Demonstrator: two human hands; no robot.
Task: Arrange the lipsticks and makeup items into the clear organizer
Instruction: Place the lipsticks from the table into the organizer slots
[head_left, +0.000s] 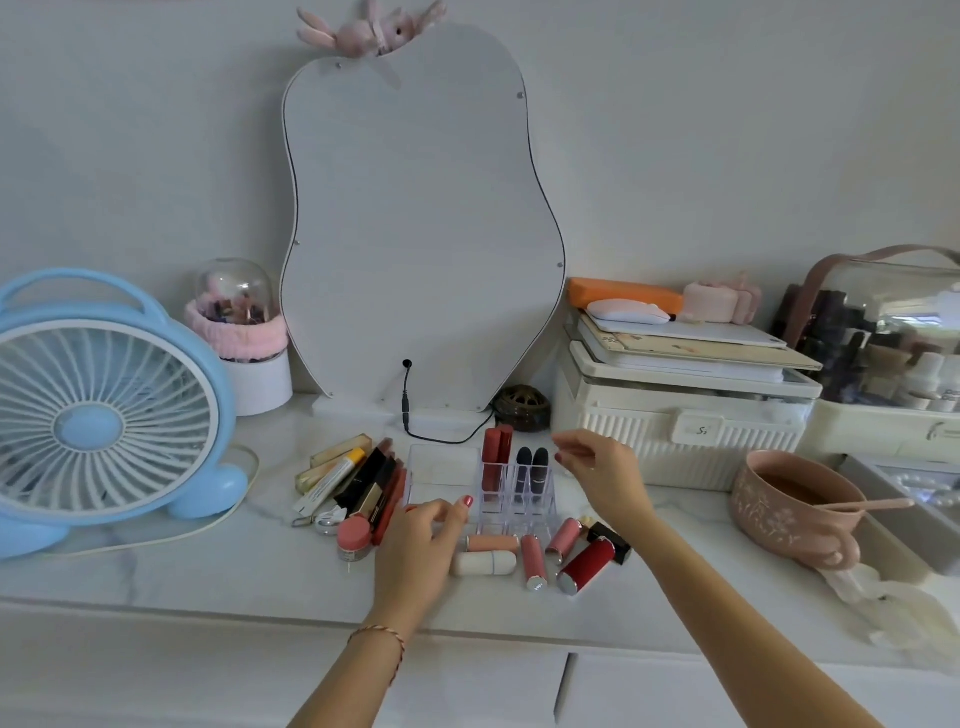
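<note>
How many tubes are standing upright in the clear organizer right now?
4. Two red tubes stand side by side in the back-left slots of the clear organizer; two dark tubes stand just right of them. None seem hidden.

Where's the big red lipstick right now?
In the head view, the red lipstick lies on the counter in front of the clear organizer, toward the right, between a pink tube and a black case.

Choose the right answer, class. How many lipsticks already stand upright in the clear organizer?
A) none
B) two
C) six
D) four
D: two red tubes and two dark tubes stand in the back slots of the clear organizer, while the other lipsticks lie on the counter.
</note>
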